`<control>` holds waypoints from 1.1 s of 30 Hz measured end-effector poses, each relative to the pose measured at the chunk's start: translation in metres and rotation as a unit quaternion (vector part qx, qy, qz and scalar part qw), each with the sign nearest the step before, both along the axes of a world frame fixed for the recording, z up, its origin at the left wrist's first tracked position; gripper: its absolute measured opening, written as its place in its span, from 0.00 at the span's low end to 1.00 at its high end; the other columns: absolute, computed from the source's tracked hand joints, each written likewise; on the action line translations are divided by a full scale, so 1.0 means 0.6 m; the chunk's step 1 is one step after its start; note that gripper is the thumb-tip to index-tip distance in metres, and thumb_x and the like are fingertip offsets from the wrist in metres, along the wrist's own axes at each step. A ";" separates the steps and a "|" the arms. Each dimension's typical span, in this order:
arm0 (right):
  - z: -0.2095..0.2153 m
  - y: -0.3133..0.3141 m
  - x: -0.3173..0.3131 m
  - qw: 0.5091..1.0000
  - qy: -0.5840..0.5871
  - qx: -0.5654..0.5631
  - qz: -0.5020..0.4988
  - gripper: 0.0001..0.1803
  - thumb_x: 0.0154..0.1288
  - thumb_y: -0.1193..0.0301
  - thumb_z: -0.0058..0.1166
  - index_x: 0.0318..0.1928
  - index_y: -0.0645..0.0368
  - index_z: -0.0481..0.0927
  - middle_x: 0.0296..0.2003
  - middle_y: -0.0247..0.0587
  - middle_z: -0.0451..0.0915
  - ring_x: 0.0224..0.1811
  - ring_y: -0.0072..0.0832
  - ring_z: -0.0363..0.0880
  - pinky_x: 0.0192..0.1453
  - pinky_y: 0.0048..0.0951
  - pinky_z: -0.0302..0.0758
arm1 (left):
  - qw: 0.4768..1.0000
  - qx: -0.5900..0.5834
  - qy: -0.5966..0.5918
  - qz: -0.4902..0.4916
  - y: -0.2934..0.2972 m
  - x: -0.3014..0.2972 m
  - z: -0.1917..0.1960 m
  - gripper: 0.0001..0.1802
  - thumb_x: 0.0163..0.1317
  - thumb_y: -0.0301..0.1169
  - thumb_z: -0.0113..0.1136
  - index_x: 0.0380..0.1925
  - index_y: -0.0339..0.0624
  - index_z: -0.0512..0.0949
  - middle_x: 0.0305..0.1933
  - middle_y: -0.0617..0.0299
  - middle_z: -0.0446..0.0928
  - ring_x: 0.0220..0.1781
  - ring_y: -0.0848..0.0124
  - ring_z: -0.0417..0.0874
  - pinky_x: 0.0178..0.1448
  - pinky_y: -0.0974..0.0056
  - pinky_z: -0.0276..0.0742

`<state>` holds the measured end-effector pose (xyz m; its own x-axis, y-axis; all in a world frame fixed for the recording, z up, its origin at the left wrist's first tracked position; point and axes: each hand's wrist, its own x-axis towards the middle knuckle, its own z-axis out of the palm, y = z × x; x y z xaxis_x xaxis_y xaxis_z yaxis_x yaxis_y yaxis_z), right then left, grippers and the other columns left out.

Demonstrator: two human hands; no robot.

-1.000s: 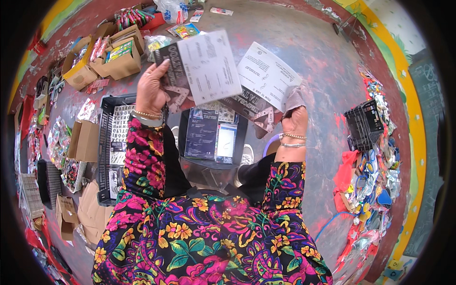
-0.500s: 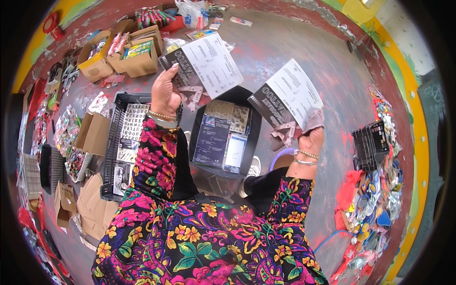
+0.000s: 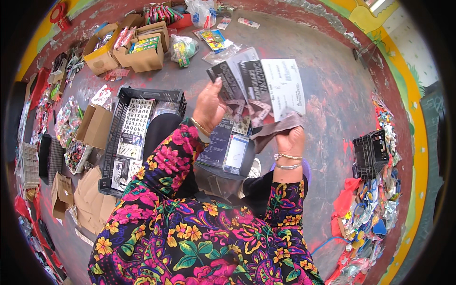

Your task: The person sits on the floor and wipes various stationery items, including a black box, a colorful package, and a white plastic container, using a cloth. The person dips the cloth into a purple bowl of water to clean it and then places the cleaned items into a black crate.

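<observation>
My left hand [image 3: 208, 107] grips a black-and-white tattoo sheet [image 3: 227, 78], pinched at its dark edge. Beside it, partly overlapping, a second tattoo sheet [image 3: 283, 85] stands above my right hand [image 3: 290, 142], whose fingers close on a greyish-mauve cloth [image 3: 275, 129] at that sheet's lower edge. The cloth covers the exact grip there. Below both hands, a dark tub [image 3: 249, 164] between my legs holds a dark blue tattoo packet [image 3: 209, 149] and a white-faced packet [image 3: 236, 153]. My left hand and the sheets hide the tub's far part.
At my left, a black crate [image 3: 110, 159] holds letter-patterned sheets [image 3: 137, 114]. Cardboard boxes [image 3: 142, 59] and plastic bags [image 3: 183, 49] lie at the far left. A black basket [image 3: 369, 154] stands at right, near a heap of small goods [image 3: 370, 223]. A purple round object [image 3: 306, 173] sits by my right wrist.
My left hand has moved right, bringing its sheet against the other one. My right hand has shifted slightly left. Both sheets now stand closer together and cover more of the tub.
</observation>
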<state>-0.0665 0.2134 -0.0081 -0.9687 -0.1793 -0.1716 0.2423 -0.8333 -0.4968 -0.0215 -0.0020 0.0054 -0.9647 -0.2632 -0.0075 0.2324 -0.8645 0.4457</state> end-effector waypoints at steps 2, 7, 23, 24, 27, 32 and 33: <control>-0.007 -0.020 0.007 1.000 0.000 0.012 0.012 0.14 0.64 0.76 0.43 0.50 0.64 0.69 0.47 0.45 0.74 0.49 0.37 0.73 0.55 0.39 0.71 | 1.000 0.012 0.013 -0.025 0.018 -0.001 -0.006 0.15 0.69 0.33 0.38 0.48 0.36 0.67 0.48 0.57 0.74 0.50 0.66 0.75 0.57 0.59 0.68; -0.021 -0.045 0.018 0.996 0.007 0.093 -0.013 0.14 0.63 0.78 0.42 0.49 0.64 0.70 0.45 0.44 0.75 0.46 0.36 0.75 0.51 0.37 0.74 | 0.998 0.013 0.020 -0.050 0.033 0.005 0.001 0.16 0.68 0.35 0.40 0.48 0.36 0.68 0.48 0.58 0.74 0.48 0.67 0.75 0.55 0.61 0.70; -0.026 -0.047 0.016 0.992 0.011 0.127 -0.009 0.15 0.60 0.80 0.43 0.49 0.67 0.70 0.45 0.44 0.75 0.43 0.34 0.77 0.46 0.33 0.77 | 0.992 -0.104 0.010 -0.070 0.034 0.007 -0.011 0.12 0.65 0.26 0.45 0.48 0.38 0.70 0.45 0.61 0.75 0.45 0.73 0.77 0.49 0.67 0.75; -0.024 -0.047 0.016 0.993 0.002 0.121 -0.006 0.15 0.59 0.81 0.44 0.48 0.67 0.71 0.43 0.43 0.76 0.42 0.33 0.78 0.43 0.32 0.78 | 0.992 -0.108 0.009 -0.070 0.033 0.007 -0.011 0.12 0.65 0.26 0.45 0.48 0.37 0.70 0.45 0.61 0.75 0.45 0.73 0.77 0.49 0.67 0.75; -0.032 -0.043 0.011 0.992 -0.004 0.127 0.000 0.15 0.59 0.81 0.43 0.48 0.66 0.71 0.43 0.43 0.76 0.42 0.33 0.78 0.43 0.32 0.78 | 0.991 -0.112 -0.010 -0.075 0.030 0.005 -0.013 0.12 0.65 0.25 0.45 0.48 0.37 0.70 0.46 0.61 0.75 0.45 0.72 0.77 0.49 0.66 0.75; -0.028 -0.043 0.014 0.990 0.023 0.137 0.004 0.16 0.60 0.80 0.42 0.50 0.66 0.70 0.45 0.44 0.75 0.44 0.34 0.77 0.47 0.33 0.76 | 0.990 -0.116 -0.016 -0.075 0.028 0.003 -0.018 0.11 0.64 0.25 0.45 0.46 0.36 0.70 0.44 0.59 0.76 0.43 0.71 0.78 0.48 0.65 0.76; -0.029 -0.042 0.014 0.989 0.037 0.144 0.006 0.16 0.61 0.80 0.41 0.51 0.66 0.69 0.45 0.45 0.75 0.45 0.35 0.76 0.49 0.33 0.75 | 0.990 -0.118 -0.019 -0.074 0.027 0.004 -0.019 0.11 0.64 0.25 0.45 0.46 0.35 0.70 0.44 0.58 0.76 0.43 0.71 0.78 0.47 0.65 0.77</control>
<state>-0.0582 0.1883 -0.0257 -0.9786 -0.1454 -0.1454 0.2053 -0.6520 -0.7298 -0.0194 0.0143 -0.0058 -0.9930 -0.1178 -0.0004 0.0898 -0.7587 0.6452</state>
